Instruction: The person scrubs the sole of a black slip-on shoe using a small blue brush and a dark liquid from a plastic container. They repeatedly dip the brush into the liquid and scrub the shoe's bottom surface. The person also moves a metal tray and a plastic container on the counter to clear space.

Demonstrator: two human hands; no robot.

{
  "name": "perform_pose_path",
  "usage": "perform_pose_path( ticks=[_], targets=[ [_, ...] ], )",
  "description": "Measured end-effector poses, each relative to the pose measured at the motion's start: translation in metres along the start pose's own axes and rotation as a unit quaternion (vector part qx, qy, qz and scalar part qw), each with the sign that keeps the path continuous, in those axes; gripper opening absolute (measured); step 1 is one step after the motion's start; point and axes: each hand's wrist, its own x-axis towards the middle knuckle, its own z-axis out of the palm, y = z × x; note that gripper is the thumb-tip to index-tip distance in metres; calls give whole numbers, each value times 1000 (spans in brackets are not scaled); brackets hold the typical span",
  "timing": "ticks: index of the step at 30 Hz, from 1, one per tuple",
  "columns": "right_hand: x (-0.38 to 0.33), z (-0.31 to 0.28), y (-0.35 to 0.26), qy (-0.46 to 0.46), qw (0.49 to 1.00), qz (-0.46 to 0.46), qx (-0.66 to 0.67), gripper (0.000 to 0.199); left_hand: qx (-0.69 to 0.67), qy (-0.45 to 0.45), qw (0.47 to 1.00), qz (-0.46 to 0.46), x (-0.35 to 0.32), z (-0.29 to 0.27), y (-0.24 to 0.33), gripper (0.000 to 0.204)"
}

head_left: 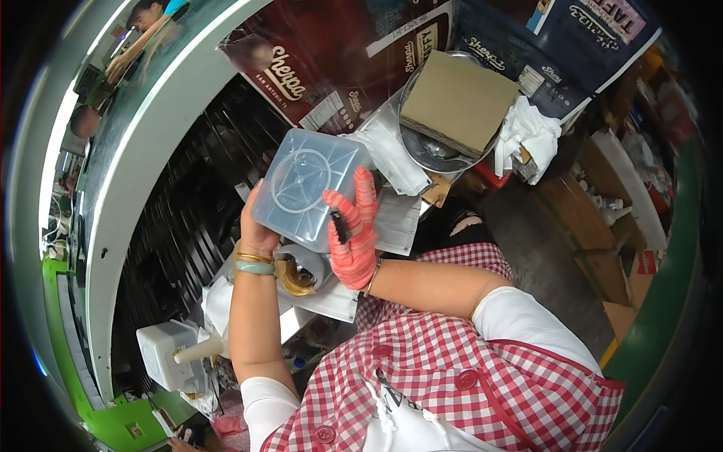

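Checked apron: red-and-white apron point(422, 354) with red buttons, over white sleeves, along the lower edge.
Left hand: the bare left hand point(257, 232), with bangles at the wrist, grips the tub's left side; its fingertips are hidden behind it.
Right hand: the right hand point(352, 230), in a pink striped glove, rests against the tub's right side, fingers straight and spread; a small dark patch point(341, 226) shows at the fingers.
Clear tub: the square translucent tub point(305, 184) is between both hands, tilted, a face with an embossed circle turned up.
Just below the tub: a curved gold piece point(290, 275), its kind unclear.
Lower left: a whitish container point(164, 358) beside a pale cone point(197, 349).
Left: dark ribbed material point(188, 196) inside a pale curved frame point(124, 181).
Upper right: a square grey-brown slab point(459, 102) across a round metal bowl point(422, 151); crumpled white material point(527, 135) just beside.
Behind: maroon sack point(327, 45) and navy sack point(497, 30).
Far upper left: another person's arm point(139, 53).
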Motion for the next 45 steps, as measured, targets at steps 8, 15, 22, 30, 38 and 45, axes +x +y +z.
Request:
perform_pose_path(
  ticks=[8, 15, 22, 30, 38, 45],
  targets=[
    [20, -47, -6, -58, 978, 99, 176, 33, 27, 15, 999, -44, 3, -24, 5, 38],
    [78, -174, 5, -40, 960, 239, 141, 30, 145, 149, 960, 190, -93, 35, 57, 39],
    [93, -239, 63, 25, 961, 235, 143, 8, 87, -90, 989, -84, -149, 172, -42, 44],
    [84, -283, 77, 88, 957, 239, 138, 14, -89, 63, 985, -133, -18, 202, -170, 37],
    [96, -303, 78, 53, 951, 301, 47, 23, -73, 106, 986, -102, 17, 219, -184, 31],
    [120, -277, 78, 58, 913, 347, 207, 22, -38, 55, 987, -149, 30, 216, -172, 18]
  ],
)
